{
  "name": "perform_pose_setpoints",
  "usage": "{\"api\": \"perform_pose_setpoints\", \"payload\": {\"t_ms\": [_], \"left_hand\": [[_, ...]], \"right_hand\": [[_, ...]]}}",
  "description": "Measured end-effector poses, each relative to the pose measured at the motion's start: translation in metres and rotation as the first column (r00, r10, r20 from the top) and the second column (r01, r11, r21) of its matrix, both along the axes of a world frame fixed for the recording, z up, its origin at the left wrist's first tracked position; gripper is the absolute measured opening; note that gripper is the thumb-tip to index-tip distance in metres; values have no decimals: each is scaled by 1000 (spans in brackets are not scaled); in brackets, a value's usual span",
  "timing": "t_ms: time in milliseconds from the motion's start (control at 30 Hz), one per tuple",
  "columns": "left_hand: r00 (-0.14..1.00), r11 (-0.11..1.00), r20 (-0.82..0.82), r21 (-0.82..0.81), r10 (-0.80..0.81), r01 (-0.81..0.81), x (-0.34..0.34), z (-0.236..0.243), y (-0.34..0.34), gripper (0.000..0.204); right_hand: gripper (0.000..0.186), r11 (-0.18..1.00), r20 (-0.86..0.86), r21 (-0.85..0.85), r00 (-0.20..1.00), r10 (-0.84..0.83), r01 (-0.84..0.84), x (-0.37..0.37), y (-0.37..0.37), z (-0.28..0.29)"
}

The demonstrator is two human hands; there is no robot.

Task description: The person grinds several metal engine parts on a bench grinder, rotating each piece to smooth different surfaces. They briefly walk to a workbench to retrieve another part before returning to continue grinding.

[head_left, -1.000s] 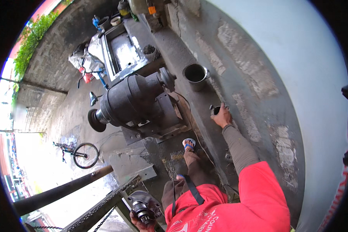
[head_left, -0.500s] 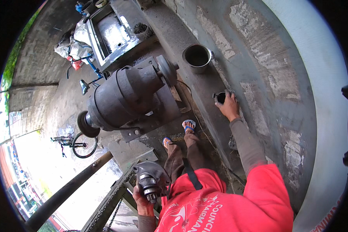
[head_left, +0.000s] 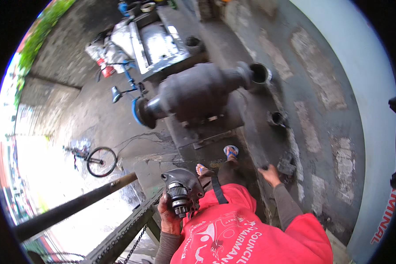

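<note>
Since the earlier frame, the right hand (head_left: 272, 175) has come off the cup (head_left: 283, 121) and drawn back toward the body, leaving the cup standing ahead of it on the ledge (head_left: 267, 141). The ledge's edge runs close by this hand; the wall (head_left: 307, 125) closes in on its right, and a grey lump (head_left: 287, 164) lies just beside it. Ahead of both hands stands the machine (head_left: 193, 90), with a pot (head_left: 263, 77) farther up the ledge. Bare floor (head_left: 138, 154) opens ahead and left of the left hand (head_left: 167, 209), while a chained rail (head_left: 123, 237) bounds that hand's near left side. The left hand grips the housing (head_left: 193, 184), gear (head_left: 179, 192) facing up, well apart from the right hand, whose fingers are curled; whether they hold anything I cannot tell.
</note>
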State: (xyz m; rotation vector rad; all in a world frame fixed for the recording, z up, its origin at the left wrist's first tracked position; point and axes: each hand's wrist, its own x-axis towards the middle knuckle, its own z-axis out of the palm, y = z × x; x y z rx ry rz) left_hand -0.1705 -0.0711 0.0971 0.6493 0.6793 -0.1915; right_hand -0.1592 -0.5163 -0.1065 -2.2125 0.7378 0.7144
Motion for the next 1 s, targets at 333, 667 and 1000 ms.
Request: {"api": "perform_pose_setpoints", "payload": {"t_ms": [333,667,1000], "left_hand": [[811,827,167,-47,560,-561,-99,3,105,65],[674,691,225,5,703,-723,-155,10,112,63],[888,927,271,-56,371,-370,-102,-10,115,55]], "right_hand": [[54,934,-192,179,920,342,-310,-9,89,7],[33,851,98,237,883,460,-469,98,184,10],[30,810,250,256,846,472,-528,76,223,155]]}}
